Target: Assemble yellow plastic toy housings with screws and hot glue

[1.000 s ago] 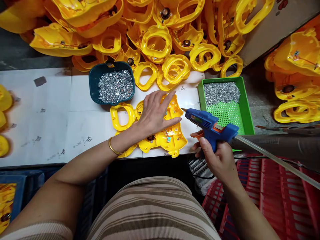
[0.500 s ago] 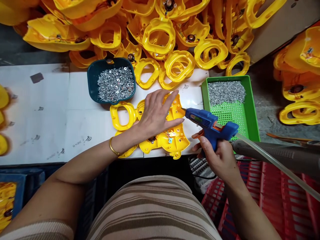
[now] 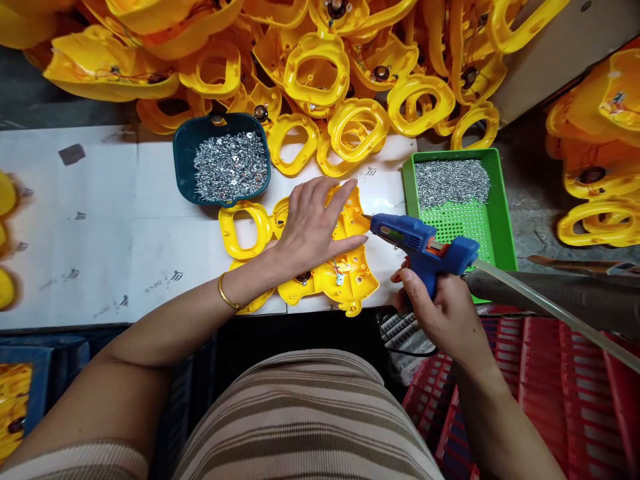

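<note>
My left hand [image 3: 313, 227] lies over a yellow plastic shell [image 3: 357, 277] on the white-covered table, fingers stretched and thumb spread, hiding the shell's middle. Wires and a small circuit board [image 3: 340, 279] show inside the shell. In my right hand [image 3: 445, 307] is a blue hot glue gun [image 3: 410, 240], gripped by its handle. Its nozzle points left, at the shell's right edge; whether it touches cannot be made out. A long translucent glue stick [image 3: 540, 300] sticks out of the gun's back. Left of the shell lies a yellow ring-shaped frame [image 3: 245, 230].
A dark green tub [image 3: 180, 167] full of screws stands behind my left hand. To the right is a green perforated basket [image 3: 505, 213], also holding screws. Yellow shells [image 3: 115, 73] and frames pile up along the back. Red crates [image 3: 540, 393] stand low at the right.
My right hand and the glue gun have shifted very slightly, with the rear of the glue stick rising. The trigger fingers look drawn in closer to the handle. My left hand stays in place.
</note>
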{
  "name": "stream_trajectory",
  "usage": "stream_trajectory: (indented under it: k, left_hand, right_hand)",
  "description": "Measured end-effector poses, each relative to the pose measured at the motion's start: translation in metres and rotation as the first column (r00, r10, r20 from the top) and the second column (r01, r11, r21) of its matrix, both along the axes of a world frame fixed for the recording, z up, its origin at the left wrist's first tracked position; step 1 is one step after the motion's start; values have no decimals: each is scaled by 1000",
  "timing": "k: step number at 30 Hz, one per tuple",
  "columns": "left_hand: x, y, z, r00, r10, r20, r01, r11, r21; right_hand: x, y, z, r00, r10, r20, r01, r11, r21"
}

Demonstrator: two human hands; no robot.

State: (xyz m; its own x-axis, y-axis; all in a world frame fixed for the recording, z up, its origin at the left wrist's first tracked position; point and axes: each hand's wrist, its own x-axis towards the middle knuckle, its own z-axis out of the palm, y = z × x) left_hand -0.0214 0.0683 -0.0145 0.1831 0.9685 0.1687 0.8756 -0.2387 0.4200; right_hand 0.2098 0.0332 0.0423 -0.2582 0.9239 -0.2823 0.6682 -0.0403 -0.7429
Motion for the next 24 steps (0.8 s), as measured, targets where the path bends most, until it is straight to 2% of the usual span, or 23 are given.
stream_trajectory:
  k: [7, 12, 16, 19, 20, 21, 22, 24]
  left_hand:
    - [0, 0, -1, 1000, 6, -7, -6, 1000, 1]
    - [-1, 0, -2, 1000, 12, -12, -12, 1000, 27]
    - [-1, 0, -2, 1000, 13, -12, -12, 1000, 26]
    - [-1, -1, -2, 1000, 20, 8, -20, 999, 25]
    - [-2, -2, -3, 999, 26, 19, -27, 999, 33]
    - [-2, -3, -4, 999, 32, 34, -33, 998, 45]
    - [-2, -5, -5, 998, 36, 50, -39, 997, 60]
    - [-3, -6, -9, 996, 34, 83, -41, 996, 83]
  right_hand:
    - [3, 2, 1, 999, 11, 36, -9, 999, -33]
    - [-2, -3, 6, 995, -45, -83, 35, 992, -122]
    - [9, -28, 8, 982, -68, -175, 39, 986, -161]
    - [35, -63, 6, 964, -84, -252, 76, 996, -42]
    - [46, -75, 5, 944, -146, -295, 162, 986, 28]
    - [57, -87, 4, 911, -222, -349, 271, 958, 97]
    - [69, -97, 3, 857, -300, -418, 399, 901, 172]
    - [92, -113, 1, 731, -429, -531, 630, 723, 283]
